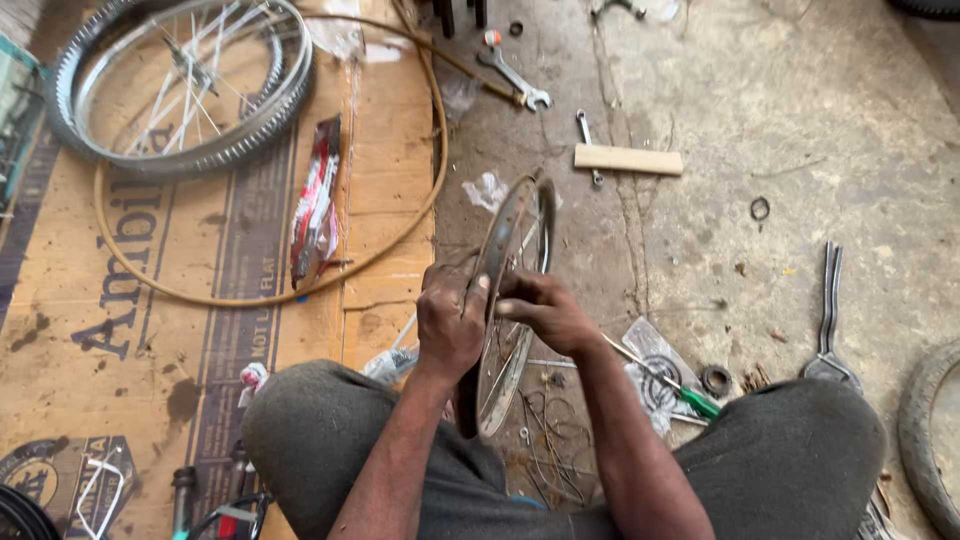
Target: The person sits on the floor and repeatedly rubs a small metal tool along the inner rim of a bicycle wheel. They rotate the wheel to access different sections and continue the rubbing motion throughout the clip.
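Left hand [450,325] closed on small wheel rim [512,300], right hand [540,310] pinched at edge; rim held upright between knees, screwdriver [665,382] laid right of rim.

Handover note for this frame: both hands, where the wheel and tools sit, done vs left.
Left hand: gripping the edge of the small spoked metal bicycle rim, fingers wrapped over it.
Right hand: on the same rim from the other side, fingertips pressed at its edge.
Rim: upright on edge between the knees, no tyre visible on it.
Nearby: green-handled screwdriver on the floor by the right knee; silver spanner and wooden block further out; larger spoked wheel with tyre lying flat on the brown cardboard sheet.
Done: cannot tell beyond the bare rim.
Left: rim not yet set down.
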